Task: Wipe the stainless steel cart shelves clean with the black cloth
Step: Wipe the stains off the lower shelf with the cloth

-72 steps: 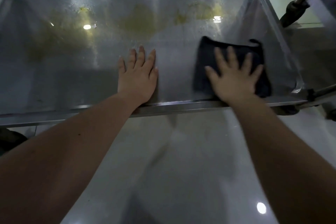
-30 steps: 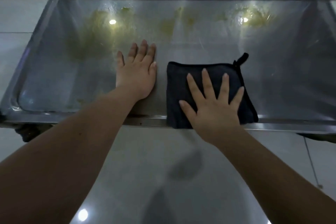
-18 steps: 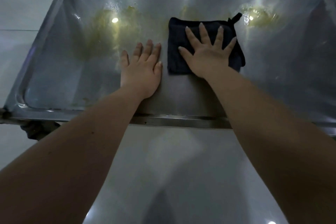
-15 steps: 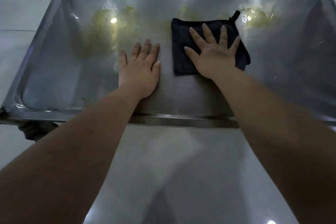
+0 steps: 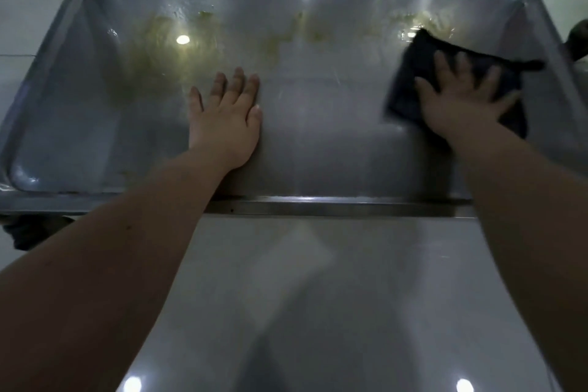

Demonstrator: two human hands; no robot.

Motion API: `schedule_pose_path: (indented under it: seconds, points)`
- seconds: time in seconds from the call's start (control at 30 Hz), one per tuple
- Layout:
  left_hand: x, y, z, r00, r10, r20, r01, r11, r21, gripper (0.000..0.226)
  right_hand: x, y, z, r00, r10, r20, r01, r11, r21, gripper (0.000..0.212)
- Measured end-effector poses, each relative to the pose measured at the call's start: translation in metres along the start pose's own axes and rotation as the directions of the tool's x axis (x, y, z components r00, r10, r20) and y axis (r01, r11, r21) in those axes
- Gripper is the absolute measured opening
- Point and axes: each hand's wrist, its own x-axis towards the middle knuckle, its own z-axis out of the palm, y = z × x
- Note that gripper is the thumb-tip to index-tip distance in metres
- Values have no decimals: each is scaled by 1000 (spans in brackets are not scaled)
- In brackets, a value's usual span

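Left hand: the left hand lay flat on the shelf, palm down, fingers straight and close together, holding nothing.
Right hand: the right hand pressed flat on the cloth, fingers straight and spread, not curled round it.
Cloth: black and folded, it lay under the right hand, showing past the fingertips and on both sides; it was blurred.
Loop: a small loop stuck out from the cloth corner to the right of the right hand, by the shelf's right wall.
Stains: yellowish smears lay beyond the left hand's fingertips and to their left; fainter ones lay just beyond the cloth.
Gap: bare steel lay between the two hands, well apart.
Front rim: the rim ran below both wrists.
Floor: pale tiles showed under the forearms.
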Motion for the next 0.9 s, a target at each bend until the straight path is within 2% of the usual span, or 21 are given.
schedule_pose_path:
  seconds: [0.1,0.17,0.23,0.33,0.4,0.53,0.67,0.8,0.9]
  points:
    - [0,-2,0,1000,8,-2,-8,1000,-10,56,-21,-86,10,965,-262,5,263,965,-28,66]
    - [0,-4,0,1000,10,12,-10,1000,-4,57,-42,-133,18,923,-385,-15,385,923,-31,66]
    - [0,-6,0,1000,6,20,-6,1000,14,57,-55,-154,23,893,-450,-23,449,893,-31,66]
    - [1,-5,-1,1000,5,18,-6,1000,5,56,-47,-142,22,874,-486,-18,486,874,-15,65]
    - [1,-4,-2,1000,-1,12,1,1000,-4,56,-30,-116,18,894,-448,-27,448,894,-11,63]
    - [1,-2,-2,1000,-19,22,19,1000,-13,56,6,-24,8,975,-222,-20,221,975,-15,65]
    - [-1,1,-4,1000,-16,25,17,1000,-11,56,10,53,-1,997,-76,-4,75,997,-5,68]
    - [-2,2,-3,1000,1,23,-2,1000,14,56,-18,36,-1,1000,-17,6,17,1000,8,66]
    - [0,1,-2,1000,-7,25,7,1000,15,56,-58,-15,10,990,-141,-10,141,990,-8,66]
